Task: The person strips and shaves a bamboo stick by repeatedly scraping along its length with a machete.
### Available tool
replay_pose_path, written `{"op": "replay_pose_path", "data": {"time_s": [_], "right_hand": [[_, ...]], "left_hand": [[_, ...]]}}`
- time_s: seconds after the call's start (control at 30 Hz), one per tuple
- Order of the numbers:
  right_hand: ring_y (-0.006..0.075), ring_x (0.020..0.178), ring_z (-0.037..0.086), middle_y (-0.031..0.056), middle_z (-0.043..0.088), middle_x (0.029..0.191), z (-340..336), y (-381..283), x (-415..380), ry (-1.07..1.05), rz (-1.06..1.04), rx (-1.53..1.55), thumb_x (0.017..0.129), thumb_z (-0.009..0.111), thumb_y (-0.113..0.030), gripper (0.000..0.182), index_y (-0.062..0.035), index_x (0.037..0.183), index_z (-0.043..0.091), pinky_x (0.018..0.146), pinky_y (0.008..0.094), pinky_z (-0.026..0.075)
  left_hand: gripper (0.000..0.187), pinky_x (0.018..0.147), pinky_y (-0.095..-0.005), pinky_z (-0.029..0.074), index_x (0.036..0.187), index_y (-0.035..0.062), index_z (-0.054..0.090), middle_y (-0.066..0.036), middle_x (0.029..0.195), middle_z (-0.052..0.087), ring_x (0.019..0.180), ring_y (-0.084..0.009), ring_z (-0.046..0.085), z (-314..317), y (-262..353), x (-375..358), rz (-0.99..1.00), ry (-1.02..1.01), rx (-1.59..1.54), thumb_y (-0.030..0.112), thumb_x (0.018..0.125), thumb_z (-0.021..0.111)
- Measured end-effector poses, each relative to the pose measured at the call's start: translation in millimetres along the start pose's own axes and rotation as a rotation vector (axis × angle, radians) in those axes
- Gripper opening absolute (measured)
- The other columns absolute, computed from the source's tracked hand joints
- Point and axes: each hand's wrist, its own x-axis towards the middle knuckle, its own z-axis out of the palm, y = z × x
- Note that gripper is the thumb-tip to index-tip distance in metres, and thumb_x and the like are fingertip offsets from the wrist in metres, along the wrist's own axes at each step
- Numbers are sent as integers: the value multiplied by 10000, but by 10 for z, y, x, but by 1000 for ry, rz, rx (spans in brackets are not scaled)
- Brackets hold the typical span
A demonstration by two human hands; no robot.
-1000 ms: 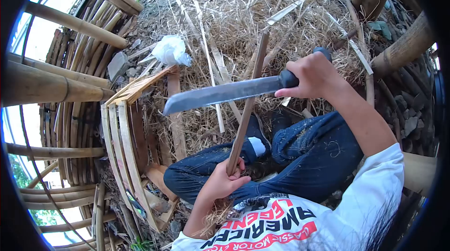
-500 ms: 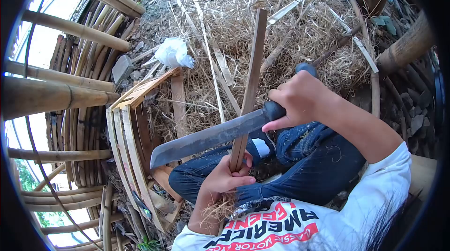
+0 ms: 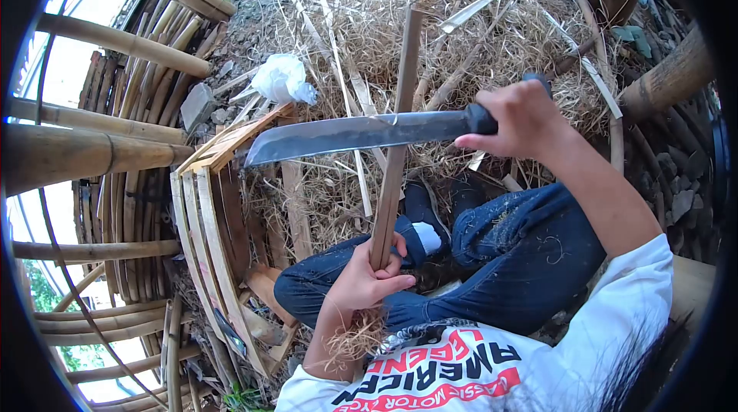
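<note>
My left hand (image 3: 370,277) is wrapped round the lower end of a brown wooden strip (image 3: 407,66), which stands up and away from my lap. In my right hand (image 3: 519,120) is the black handle of a machete (image 3: 354,134). Its long dark blade points left and lies across the strip, around the middle of its length. The exact contact between blade and strip is hard to tell. Curly shavings (image 3: 357,335) cling to my left wrist.
A slatted wooden crate (image 3: 207,235) stands at the left, with a white plastic bag (image 3: 283,79) beyond it. Shavings and split strips (image 3: 500,51) cover the ground ahead. Bamboo poles (image 3: 92,152) line the left side; another pole (image 3: 669,74) is at the right.
My right hand and the machete have moved forward, up along the strip and away from my left hand. The strip's top has shifted slightly left.
</note>
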Motion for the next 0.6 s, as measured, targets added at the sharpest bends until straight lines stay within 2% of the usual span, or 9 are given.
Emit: {"op": "replay_pose_path", "data": {"time_s": [0.07, 0.17, 0.27, 0.33, 0.4, 0.43, 0.47, 0.53, 0.6], "right_hand": [[248, 521, 653, 80, 614, 549, -7, -159, -8, 11, -11, 18, 783, 566, -734, 648, -97, 666, 591, 535, 345, 513], [258, 492, 640, 95, 601, 542, 32, -451, 2, 33, -243, 108, 774, 564, -740, 671, -84, 632, 585, 505, 349, 505], [252, 502, 647, 97, 605, 546, 53, -347, 106, 49, -278, 96, 772, 566, -739, 674, -76, 662, 614, 505, 346, 509], [233, 511, 652, 76, 603, 543, 70, -103, 137, 87, -195, 93, 776, 575, -733, 660, -81, 696, 643, 504, 350, 511], [221, 510, 651, 59, 597, 534, 34, 66, 124, 76, 99, 146, 778, 588, -725, 641, -92, 717, 662, 508, 347, 515], [212, 492, 640, 52, 593, 527, 11, 56, 51, 82, 90, 79, 776, 596, -726, 636, -95, 728, 665, 515, 341, 523], [212, 492, 640, 52, 593, 527, -3, 0, 15, 89, 88, 70, 776, 596, -726, 636, -95, 728, 665, 515, 341, 523], [279, 521, 633, 105, 568, 534, -5, -145, -70, 32, 24, 130, 735, 685, -657, 591, -84, 644, 576, 540, 388, 509], [280, 515, 629, 99, 556, 524, -23, -188, -65, 35, -36, 87, 739, 680, -661, 590, -90, 635, 569, 540, 395, 508]], "left_hand": [[393, 505, -191, 211, 1027, 58, 488, 105, 596, 314, 528, 0, 285, -9, -107, -25, -34, 36, -34, -1, 753, 762], [387, 502, -197, 218, 1023, 51, 489, 105, 595, 325, 529, 0, 292, 88, -9, -41, -30, 51, -33, 12, 757, 767], [405, 496, -194, 228, 1022, 49, 487, 108, 591, 328, 525, 2, 301, 19, 4, -129, -26, 75, -5, 6, 743, 778], [422, 490, -191, 233, 1020, 50, 486, 110, 586, 331, 519, 4, 310, -13, -23, -169, -19, 96, 23, -5, 729, 786], [410, 494, -190, 238, 1030, 39, 480, 111, 586, 320, 520, 4, 306, 6, -53, -199, -4, 38, 52, -19, 744, 768], [394, 503, -189, 245, 1033, 38, 479, 108, 589, 321, 523, 3, 306, 41, -15, -191, -90, 21, 6, -32, 757, 752], [394, 503, -189, 245, 1033, 38, 479, 108, 589, 321, 523, 3, 306, 41, -43, -162, -79, 19, 8, -32, 757, 752], [392, 508, -189, 247, 1034, 38, 482, 100, 595, 329, 525, 1, 307, 48, -145, -127, -56, -24, -36, -33, 758, 751], [400, 512, -188, 246, 1035, 38, 483, 97, 601, 330, 533, -1, 307, 71, -71, -161, -80, -28, -58, -29, 754, 760]]}}
